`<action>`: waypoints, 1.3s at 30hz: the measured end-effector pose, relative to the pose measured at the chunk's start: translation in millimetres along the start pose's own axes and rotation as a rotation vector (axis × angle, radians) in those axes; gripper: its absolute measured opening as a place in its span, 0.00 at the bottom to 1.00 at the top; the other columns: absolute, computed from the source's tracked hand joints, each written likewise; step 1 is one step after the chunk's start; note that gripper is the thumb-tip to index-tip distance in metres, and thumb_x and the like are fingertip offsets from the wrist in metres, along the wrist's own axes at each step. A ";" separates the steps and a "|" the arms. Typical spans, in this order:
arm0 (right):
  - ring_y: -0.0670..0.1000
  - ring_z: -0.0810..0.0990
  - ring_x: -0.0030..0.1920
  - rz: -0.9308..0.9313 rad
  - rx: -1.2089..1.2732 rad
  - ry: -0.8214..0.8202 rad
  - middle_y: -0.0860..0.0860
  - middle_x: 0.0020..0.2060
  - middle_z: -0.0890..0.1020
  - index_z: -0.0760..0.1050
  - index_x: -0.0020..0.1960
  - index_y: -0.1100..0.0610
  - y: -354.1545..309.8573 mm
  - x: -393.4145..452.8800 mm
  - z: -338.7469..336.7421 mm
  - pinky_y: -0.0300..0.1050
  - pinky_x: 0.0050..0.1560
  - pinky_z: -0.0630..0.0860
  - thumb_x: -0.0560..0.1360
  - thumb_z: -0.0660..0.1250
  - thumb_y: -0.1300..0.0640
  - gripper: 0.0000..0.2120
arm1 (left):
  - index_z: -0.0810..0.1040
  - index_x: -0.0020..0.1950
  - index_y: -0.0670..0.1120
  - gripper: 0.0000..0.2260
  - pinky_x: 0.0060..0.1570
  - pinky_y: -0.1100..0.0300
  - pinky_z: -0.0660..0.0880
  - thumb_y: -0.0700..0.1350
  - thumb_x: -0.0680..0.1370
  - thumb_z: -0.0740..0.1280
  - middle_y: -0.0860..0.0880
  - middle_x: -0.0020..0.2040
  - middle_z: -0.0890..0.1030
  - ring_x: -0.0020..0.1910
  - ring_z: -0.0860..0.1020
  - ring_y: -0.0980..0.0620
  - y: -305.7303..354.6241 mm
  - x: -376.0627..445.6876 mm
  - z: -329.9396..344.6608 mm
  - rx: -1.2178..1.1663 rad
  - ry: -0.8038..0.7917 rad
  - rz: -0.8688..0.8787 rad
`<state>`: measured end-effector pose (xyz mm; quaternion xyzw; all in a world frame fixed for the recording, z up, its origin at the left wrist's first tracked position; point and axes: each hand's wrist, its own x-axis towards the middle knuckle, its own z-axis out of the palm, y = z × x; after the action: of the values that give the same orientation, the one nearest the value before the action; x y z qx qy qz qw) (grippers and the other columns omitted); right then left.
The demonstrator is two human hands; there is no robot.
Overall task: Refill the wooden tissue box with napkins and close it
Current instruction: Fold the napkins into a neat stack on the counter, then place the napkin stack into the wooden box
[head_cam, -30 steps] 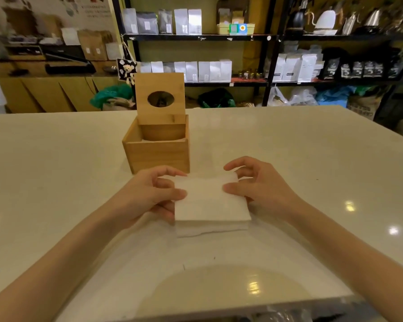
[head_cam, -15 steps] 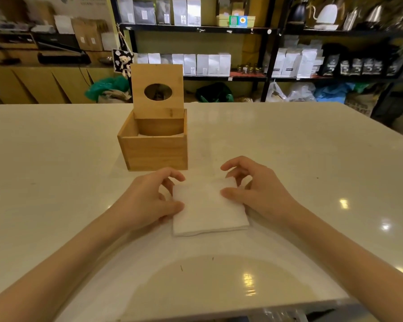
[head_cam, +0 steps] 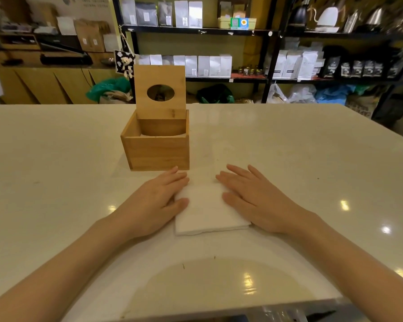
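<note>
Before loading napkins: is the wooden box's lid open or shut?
Open. The square wooden tissue box has its oval-holed lid standing upright at the back, cavity exposed.

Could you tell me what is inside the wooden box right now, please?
Through the open top of the wooden box only its bare back wall shows; the front wall hides the bottom. The napkins lie outside on the table.

Napkin stack (head_cam: 207,209) edges under hands (head_cam: 157,201)
</note>
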<state>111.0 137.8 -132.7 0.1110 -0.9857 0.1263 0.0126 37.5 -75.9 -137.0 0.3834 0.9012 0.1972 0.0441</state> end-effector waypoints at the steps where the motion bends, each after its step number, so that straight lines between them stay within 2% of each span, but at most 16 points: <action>1: 0.43 0.47 0.75 0.006 -0.011 -0.001 0.45 0.75 0.59 0.57 0.74 0.51 0.4 -0.3 -0.2 0.43 0.73 0.39 0.80 0.48 0.49 0.22 | 0.58 0.73 0.50 0.23 0.65 0.70 0.45 0.52 0.79 0.56 0.56 0.75 0.57 0.69 0.47 0.67 -1.0 0.4 0.9 0.002 -0.002 -0.006; 6: 0.46 0.57 0.73 0.005 0.016 0.071 0.47 0.69 0.69 0.66 0.68 0.53 0.6 0.1 1.8 0.43 0.73 0.49 0.77 0.55 0.49 0.20 | 0.63 0.71 0.51 0.21 0.64 0.70 0.50 0.52 0.78 0.59 0.56 0.73 0.62 0.69 0.51 0.67 3.6 -1.9 0.3 -0.035 0.052 -0.002; 8: 0.49 0.64 0.69 -0.010 0.055 0.105 0.50 0.63 0.75 0.71 0.64 0.55 0.4 0.4 1.8 0.38 0.67 0.56 0.73 0.56 0.49 0.21 | 0.65 0.70 0.50 0.21 0.65 0.69 0.52 0.51 0.77 0.60 0.56 0.73 0.63 0.72 0.53 0.63 4.1 -2.5 0.5 -0.043 0.068 0.005; 10: 0.50 0.69 0.63 -0.010 0.116 0.123 0.51 0.58 0.77 0.73 0.60 0.57 -1.9 0.5 -0.1 0.38 0.60 0.62 0.73 0.59 0.52 0.18 | 0.69 0.67 0.50 0.18 0.65 0.68 0.56 0.50 0.77 0.61 0.55 0.71 0.67 0.72 0.57 0.59 6.0 -3.0 0.7 -0.057 0.064 0.005; 12: 0.48 0.69 0.58 0.011 0.201 0.124 0.51 0.55 0.77 0.73 0.56 0.57 -5.8 -1.1 -2.7 0.40 0.55 0.67 0.72 0.63 0.55 0.13 | 0.72 0.60 0.50 0.13 0.57 0.70 0.64 0.48 0.77 0.62 0.53 0.66 0.72 0.66 0.66 0.56 8.6 -2.8 0.4 -0.086 0.065 -0.005; 14: 0.47 0.70 0.55 0.036 0.261 0.130 0.50 0.52 0.78 0.73 0.51 0.55 -6.6 -2.7 -2.9 0.42 0.52 0.68 0.69 0.61 0.53 0.12 | 0.73 0.57 0.50 0.10 0.47 0.73 0.66 0.47 0.76 0.63 0.52 0.60 0.75 0.56 0.71 0.55 11.7 -2.7 0.1 -0.123 0.079 -0.023; 18: 0.49 0.73 0.46 0.061 0.300 0.167 0.50 0.46 0.79 0.72 0.46 0.50 -8.1 -6.2 -1.6 0.43 0.46 0.69 0.70 0.64 0.55 0.05 | 0.74 0.54 0.50 0.08 0.45 0.71 0.67 0.44 0.75 0.65 0.52 0.57 0.77 0.53 0.73 0.54 15.5 -3.1 0.1 -0.167 0.103 -0.043; 22: 0.50 0.75 0.39 0.078 0.418 0.207 0.49 0.40 0.80 0.73 0.46 0.51 -13.4 -7.6 -4.3 0.40 0.38 0.69 0.71 0.65 0.60 0.06 | 0.71 0.47 0.53 0.08 0.36 0.73 0.67 0.42 0.74 0.67 0.56 0.44 0.76 0.43 0.74 0.56 16.4 -6.9 -5.7 -0.252 0.142 -0.062; 25: 0.42 0.72 0.33 0.128 0.541 0.192 0.47 0.38 0.77 0.73 0.52 0.50 -15.3 -3.3 -4.9 0.31 0.35 0.68 0.71 0.68 0.60 0.11 | 0.69 0.51 0.56 0.13 0.33 0.73 0.67 0.43 0.72 0.69 0.58 0.41 0.73 0.38 0.72 0.59 13.7 -8.3 -9.5 -0.305 0.166 -0.126; 28: 0.43 0.75 0.37 0.202 0.601 0.143 0.45 0.40 0.77 0.76 0.53 0.48 -12.8 4.0 -5.8 0.30 0.38 0.69 0.70 0.71 0.57 0.13 | 0.70 0.53 0.57 0.17 0.35 0.71 0.68 0.43 0.70 0.71 0.56 0.41 0.72 0.39 0.72 0.58 9.9 -7.3 -12.4 -0.368 0.169 -0.198; 30: 0.52 0.80 0.44 0.227 0.637 0.104 0.48 0.41 0.81 0.79 0.45 0.49 -11.5 10.3 -9.7 0.36 0.45 0.74 0.68 0.72 0.58 0.07 | 0.74 0.49 0.55 0.13 0.33 0.72 0.70 0.43 0.69 0.72 0.56 0.40 0.74 0.38 0.74 0.59 6.2 -6.0 -16.0 -0.407 0.149 -0.239; 32: 0.59 0.81 0.47 0.242 0.728 0.068 0.56 0.41 0.84 0.81 0.41 0.54 -13.7 17.1 -16.1 0.51 0.50 0.78 0.69 0.72 0.59 0.02 | 0.78 0.42 0.52 0.08 0.29 0.74 0.72 0.41 0.68 0.73 0.55 0.39 0.78 0.36 0.76 0.59 1.2 -5.1 -24.5 -0.479 0.117 -0.272; 34: 0.65 0.80 0.47 0.228 0.797 0.049 0.60 0.43 0.84 0.82 0.41 0.56 -17.9 24.6 -25.1 0.63 0.50 0.76 0.68 0.72 0.57 0.03 | 0.79 0.36 0.51 0.08 0.29 0.73 0.71 0.40 0.67 0.74 0.54 0.37 0.80 0.35 0.77 0.59 -5.6 -4.0 -37.4 -0.515 0.095 -0.282; 35: 0.66 0.80 0.46 0.207 0.805 0.050 0.60 0.42 0.84 0.82 0.41 0.56 -20.1 29.8 -30.1 0.65 0.49 0.75 0.68 0.72 0.56 0.04 | 0.79 0.35 0.51 0.08 0.30 0.72 0.71 0.40 0.66 0.75 0.54 0.36 0.81 0.34 0.78 0.59 -9.3 -3.6 -46.2 -0.517 0.090 -0.283; 36: 0.63 0.81 0.45 0.186 0.807 0.061 0.58 0.41 0.84 0.82 0.41 0.55 -22.8 35.4 -35.5 0.61 0.47 0.76 0.68 0.73 0.56 0.03 | 0.80 0.35 0.51 0.07 0.31 0.72 0.72 0.41 0.66 0.75 0.53 0.35 0.83 0.33 0.79 0.59 -12.7 -2.9 -56.0 -0.529 0.088 -0.281; 39: 0.50 0.84 0.39 0.128 0.827 0.090 0.51 0.36 0.85 0.83 0.40 0.54 -30.0 56.4 -52.0 0.42 0.43 0.77 0.67 0.73 0.59 0.02 | 0.82 0.37 0.47 0.03 0.33 0.73 0.75 0.41 0.66 0.75 0.50 0.37 0.86 0.34 0.82 0.59 -23.7 3.9 -85.0 -0.659 0.095 -0.290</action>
<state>62.5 110.5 -72.0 0.0398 -0.8552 0.5167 0.0019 -0.8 -115.4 -67.9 0.2070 0.8353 0.4864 0.1508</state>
